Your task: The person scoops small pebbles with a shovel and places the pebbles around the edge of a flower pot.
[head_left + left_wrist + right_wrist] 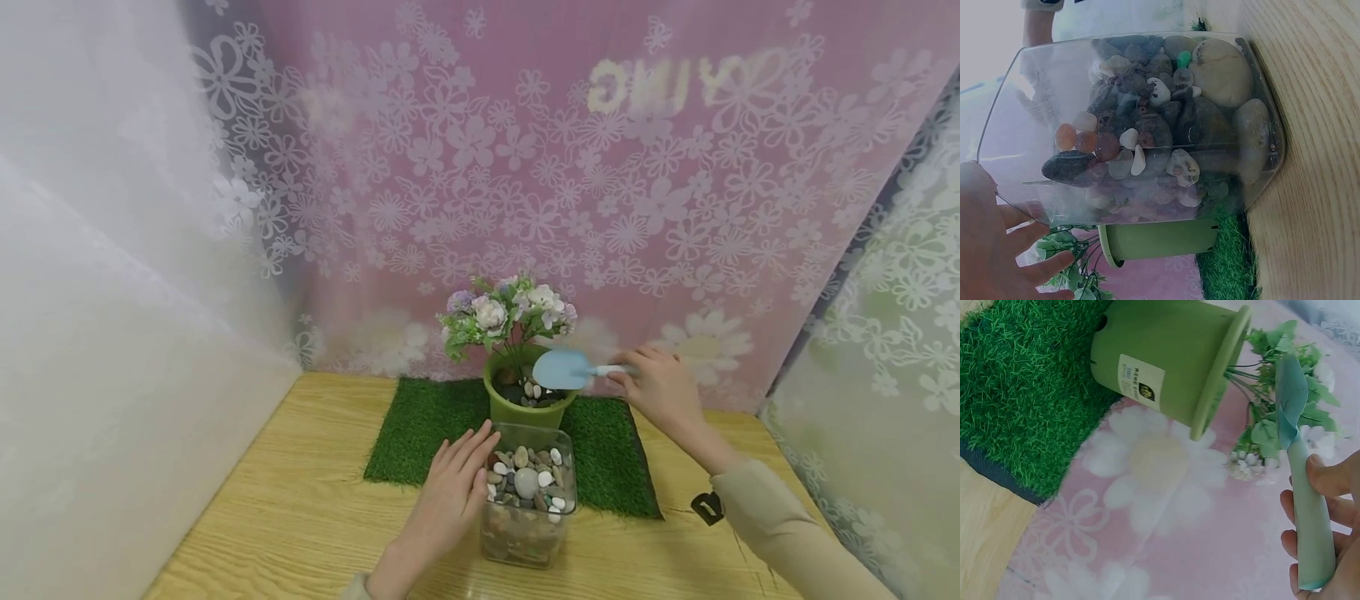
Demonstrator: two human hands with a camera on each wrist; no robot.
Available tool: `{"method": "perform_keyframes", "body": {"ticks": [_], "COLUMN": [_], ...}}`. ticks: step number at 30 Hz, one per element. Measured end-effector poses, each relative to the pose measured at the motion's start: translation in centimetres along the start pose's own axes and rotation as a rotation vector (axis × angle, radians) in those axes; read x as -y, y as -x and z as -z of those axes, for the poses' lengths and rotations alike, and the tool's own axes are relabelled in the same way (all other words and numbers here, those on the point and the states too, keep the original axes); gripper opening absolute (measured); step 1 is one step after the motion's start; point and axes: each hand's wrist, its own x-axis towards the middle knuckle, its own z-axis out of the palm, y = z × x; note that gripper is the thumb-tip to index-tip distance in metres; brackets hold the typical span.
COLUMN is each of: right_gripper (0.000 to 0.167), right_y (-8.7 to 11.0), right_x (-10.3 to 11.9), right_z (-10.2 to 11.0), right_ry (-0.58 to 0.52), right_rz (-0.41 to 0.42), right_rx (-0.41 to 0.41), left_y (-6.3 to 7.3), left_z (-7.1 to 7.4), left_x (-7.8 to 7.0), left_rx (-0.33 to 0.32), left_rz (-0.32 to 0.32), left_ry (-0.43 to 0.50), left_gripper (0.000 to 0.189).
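My right hand grips the pale handle of a small blue trowel. In the head view the blade overlaps the right rim of a green flowerpot; stones lie inside the pot, and lilac and white flowers rise from it. The right wrist view shows fingers and thumb wrapped around the handle. My left hand rests with extended fingers at the left rim of a clear plastic container. Pebbles of mixed colours and sizes fill its lower part, a large round grey stone on top.
Under the pot lies a green artificial grass mat on the wooden table. A pink flowered curtain hangs close behind the pot. Pale sheets enclose the left and right sides. A dark band sits by the right sleeve.
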Motion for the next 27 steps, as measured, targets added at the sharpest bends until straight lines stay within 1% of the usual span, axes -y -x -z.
{"method": "perform_keyframes", "body": {"ticks": [3, 6, 8, 16, 23, 27], "right_gripper": [0.021, 0.021, 0.02, 0.022, 0.019, 0.018], "right_y": [0.4, 0.6, 0.6, 0.3, 0.2, 0.3], "right_x": [0.3, 0.8, 1.2, 3.4, 5.7, 7.1], "right_z": [1.1, 2.3, 3.0, 4.9, 6.0, 6.2], "right_ry": [-0.007, -0.02, -0.023, -0.002, -0.002, 0.048], "right_rz": [0.029, 0.054, 0.086, 0.324, 0.454, 0.534], "right_rx": [-0.016, -0.006, -0.007, -0.082, -0.067, -0.04], "left_y": [0.0, 0.0, 0.0, -0.1, -0.1, -0.1], "left_z": [0.0, 0.1, 0.1, 0.2, 0.1, 0.0], "left_x": [0.0, 0.0, 0.1, 0.0, -0.1, 0.0], "left_rx": [0.002, 0.006, 0.009, 0.0, 0.002, -0.011], "left_rz": [0.002, 0.002, 0.002, -0.004, -0.008, -0.015], "left_ry": [0.0, -0.002, 0.0, -0.005, -0.005, 0.0], "left_gripper": [0.046, 0.045, 0.045, 0.045, 0.045, 0.045]}}
